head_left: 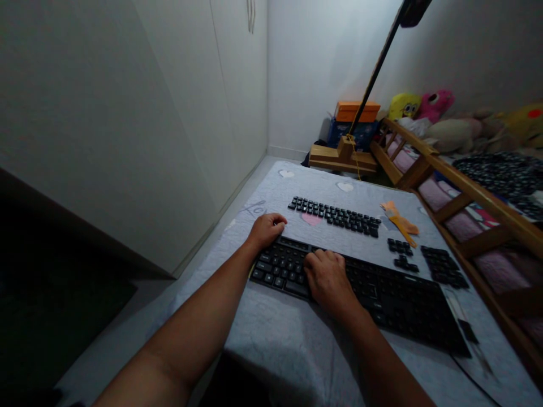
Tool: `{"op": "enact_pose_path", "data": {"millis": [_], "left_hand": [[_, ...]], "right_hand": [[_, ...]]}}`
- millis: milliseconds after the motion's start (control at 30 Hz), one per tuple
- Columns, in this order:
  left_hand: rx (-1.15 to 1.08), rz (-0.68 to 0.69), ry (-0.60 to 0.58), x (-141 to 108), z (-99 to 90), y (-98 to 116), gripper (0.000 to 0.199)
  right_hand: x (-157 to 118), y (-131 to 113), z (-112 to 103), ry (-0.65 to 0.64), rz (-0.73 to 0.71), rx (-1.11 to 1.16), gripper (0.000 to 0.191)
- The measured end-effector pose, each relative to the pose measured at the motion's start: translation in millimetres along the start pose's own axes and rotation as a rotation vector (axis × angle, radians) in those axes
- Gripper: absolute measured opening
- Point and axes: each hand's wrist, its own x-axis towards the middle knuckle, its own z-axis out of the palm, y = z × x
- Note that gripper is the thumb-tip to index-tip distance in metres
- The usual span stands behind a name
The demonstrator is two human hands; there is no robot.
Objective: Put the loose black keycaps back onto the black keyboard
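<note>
A black keyboard (pixel 399 302) lies at a slant on the cloth-covered table, with keys in place at its left end. My left hand (pixel 268 229) rests at its far left corner, fingers curled in towards the thumb. A dark spot shows between them, too small to name. Over the left-middle keys sits my right hand (pixel 328 277), its fingers bent down and closed against the keyboard. Its fingertips are hidden, so anything in them cannot be made out. Beyond the keyboard, loose black keycaps (pixel 339 216) stand in rows.
More keycaps form small groups (pixel 401 249) and a block (pixel 444 265) at the right. An orange cloth (pixel 399 217) lies behind them. A brush-like tool (pixel 469 330) and a cable (pixel 475 381) are by the keyboard's right end. A wooden bed rail (pixel 479 186) borders the table.
</note>
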Motion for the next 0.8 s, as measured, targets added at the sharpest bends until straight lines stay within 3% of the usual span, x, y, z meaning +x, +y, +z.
{"op": "enact_pose_path", "data": {"millis": [433,600,800], "left_hand": [[0.001,-0.018,-0.008,0,0.2,-1,0.025],[-0.002,-0.014,-0.011,0,-0.8,0,0.025],[-0.017,-0.012,-0.018,0,-0.6,0,0.024]], "right_hand": [[2,22,0,0.149,0.058,0.097,0.014],[11,44,-4,0.157,0.106,0.064,0.015],[37,79,-15,0.2,0.237,-0.134,0.017]]}}
